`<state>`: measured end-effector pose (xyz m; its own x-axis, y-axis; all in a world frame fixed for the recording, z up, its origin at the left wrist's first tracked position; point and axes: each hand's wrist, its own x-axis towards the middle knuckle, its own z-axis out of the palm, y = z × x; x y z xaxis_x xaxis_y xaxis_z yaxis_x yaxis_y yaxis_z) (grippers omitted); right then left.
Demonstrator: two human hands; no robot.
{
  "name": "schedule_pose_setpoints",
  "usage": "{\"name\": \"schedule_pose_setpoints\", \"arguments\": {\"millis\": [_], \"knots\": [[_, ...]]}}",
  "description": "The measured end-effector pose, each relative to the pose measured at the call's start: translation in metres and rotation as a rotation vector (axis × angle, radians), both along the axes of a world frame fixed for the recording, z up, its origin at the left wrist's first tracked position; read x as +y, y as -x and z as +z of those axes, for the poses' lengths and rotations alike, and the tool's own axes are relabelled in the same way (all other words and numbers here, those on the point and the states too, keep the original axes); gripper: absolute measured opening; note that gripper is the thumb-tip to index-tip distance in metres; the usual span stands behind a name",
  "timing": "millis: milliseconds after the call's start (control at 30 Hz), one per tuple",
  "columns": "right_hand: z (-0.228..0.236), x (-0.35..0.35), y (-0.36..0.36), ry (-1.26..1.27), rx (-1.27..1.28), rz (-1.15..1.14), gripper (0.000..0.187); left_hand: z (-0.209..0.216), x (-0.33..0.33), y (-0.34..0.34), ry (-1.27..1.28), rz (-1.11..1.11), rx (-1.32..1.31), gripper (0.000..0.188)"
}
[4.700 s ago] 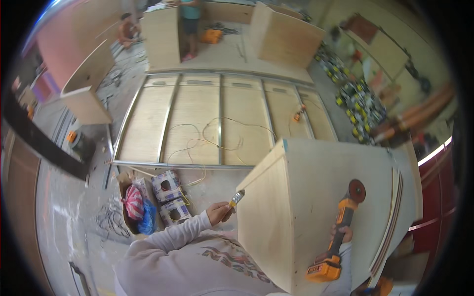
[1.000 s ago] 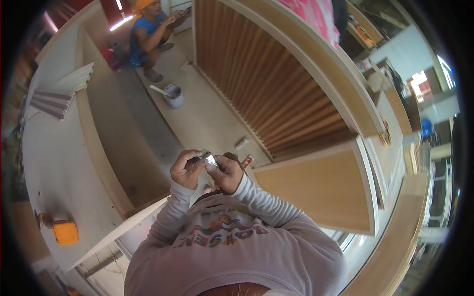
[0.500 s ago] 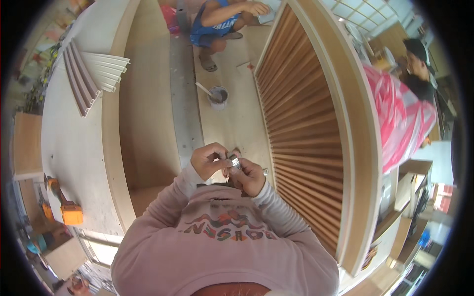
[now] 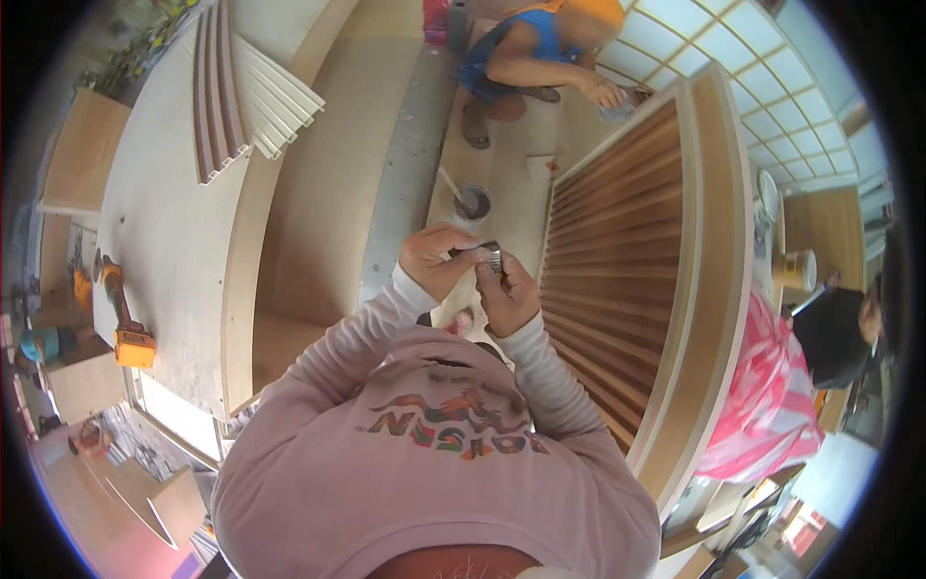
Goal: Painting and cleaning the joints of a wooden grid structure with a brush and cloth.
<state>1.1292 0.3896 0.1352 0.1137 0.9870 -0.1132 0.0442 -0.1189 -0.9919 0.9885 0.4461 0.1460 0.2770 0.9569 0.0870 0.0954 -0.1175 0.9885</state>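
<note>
My left hand [image 4: 436,261] and my right hand [image 4: 511,299] meet in front of my chest. Between them is a small dark piece with a silvery ribbed band [image 4: 493,257]; its exact kind is too small to make out. My right fingers are wrapped round its lower part, with the thumb up along it. The left fingers are pinched together at its dark upper edge. Just beyond my hands stands a small tub of grey paste [image 4: 472,204] with a pale stick [image 4: 449,181] leaning in it.
A slatted wooden panel [image 4: 617,261] in a frame rises at my right. To my left is a long wooden cabinet [image 4: 178,251] bearing a cordless drill [image 4: 123,314] and ribbed strips [image 4: 217,106]. Ahead, a person in blue [image 4: 526,58] squats. A pink-and-white plastic bag [image 4: 757,405] lies beyond the panel.
My hands have moved up and away from my body with the small piece. The view has shifted; the squatting person's arm now reaches toward the panel's far end.
</note>
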Motion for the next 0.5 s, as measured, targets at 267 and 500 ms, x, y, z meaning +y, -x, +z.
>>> {"name": "schedule_pose_setpoints", "arguments": {"millis": [267,500], "knots": [[0.000,0.101,-0.009,-0.040,-0.126,0.127,0.023,-0.010,0.101,0.011,0.328,-0.065,-0.143,0.020],[0.007,0.207,0.029,0.002,0.043,0.081,0.027,-0.009,0.191,0.032,0.664,0.105,-0.695,0.019]]}}
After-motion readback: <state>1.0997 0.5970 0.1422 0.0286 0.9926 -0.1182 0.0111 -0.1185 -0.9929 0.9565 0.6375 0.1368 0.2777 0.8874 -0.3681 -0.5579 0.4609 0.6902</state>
